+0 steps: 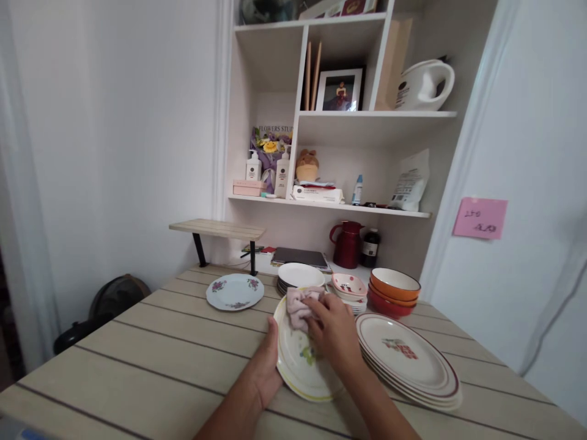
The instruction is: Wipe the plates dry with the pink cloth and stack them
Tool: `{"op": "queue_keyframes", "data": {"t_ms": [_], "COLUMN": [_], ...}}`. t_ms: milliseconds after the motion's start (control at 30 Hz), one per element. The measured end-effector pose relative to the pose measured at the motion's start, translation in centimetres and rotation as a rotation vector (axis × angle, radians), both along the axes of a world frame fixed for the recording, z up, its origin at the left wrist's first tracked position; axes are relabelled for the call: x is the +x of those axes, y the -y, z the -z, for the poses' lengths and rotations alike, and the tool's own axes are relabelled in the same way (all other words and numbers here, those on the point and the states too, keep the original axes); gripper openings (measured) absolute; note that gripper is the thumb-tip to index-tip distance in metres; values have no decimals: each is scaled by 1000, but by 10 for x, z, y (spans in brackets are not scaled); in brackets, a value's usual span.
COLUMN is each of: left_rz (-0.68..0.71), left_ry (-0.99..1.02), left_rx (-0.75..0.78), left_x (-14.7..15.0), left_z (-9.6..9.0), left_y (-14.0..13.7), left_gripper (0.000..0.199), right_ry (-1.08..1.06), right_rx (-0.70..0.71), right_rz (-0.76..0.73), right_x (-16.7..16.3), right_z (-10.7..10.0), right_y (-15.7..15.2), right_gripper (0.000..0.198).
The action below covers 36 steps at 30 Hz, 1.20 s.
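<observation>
A white plate (293,360) with a yellow rim and a green print is tilted up above the table's near side. My left hand (266,360) grips it by its left edge, thumb on the rim and the other fingers hidden behind. My right hand (337,330) presses a crumpled pale pink cloth (300,307) against the plate's upper face, fingers closed on the cloth. Just right of the hands is a stack of large oval plates (413,360) with dark red rims.
A floral plate (235,291) lies at the left, with a stack of round plates (300,275) behind my hands. Small pink bowls (349,285) and orange and red bowls (394,292) stand back right. Behind are a red jug (347,244), a dark bottle (370,247) and a small raised shelf (217,228).
</observation>
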State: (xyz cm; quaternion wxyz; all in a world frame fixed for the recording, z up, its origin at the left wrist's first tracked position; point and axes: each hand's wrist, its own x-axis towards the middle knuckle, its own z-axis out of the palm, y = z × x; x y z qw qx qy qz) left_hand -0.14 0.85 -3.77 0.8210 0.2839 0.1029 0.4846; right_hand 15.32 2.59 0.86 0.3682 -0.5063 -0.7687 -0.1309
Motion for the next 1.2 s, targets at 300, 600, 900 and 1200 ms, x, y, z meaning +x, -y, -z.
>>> {"op": "queue_keyframes", "data": {"t_ms": [300,600,900,1200], "left_rz": [-149,11,-25,-56], "left_ry": [130,95,-16,-29], "left_rx": [37,40,20,-22], "left_x": [-14,-10,-3,-9], "left_z": [-1,0,-8,-6], "left_y": [-12,-8,2,-2], "left_gripper": [73,81,75,77], "right_ry": [153,183,-21,-70], "right_rx": [-284,-316,-140,-208], "right_rz": [-79,-217,-53,29], "right_x": [20,-14,-3,18], "right_z": [13,19,6,12], "right_y": [-5,9,4,-3], "right_gripper": [31,33,31,35]}}
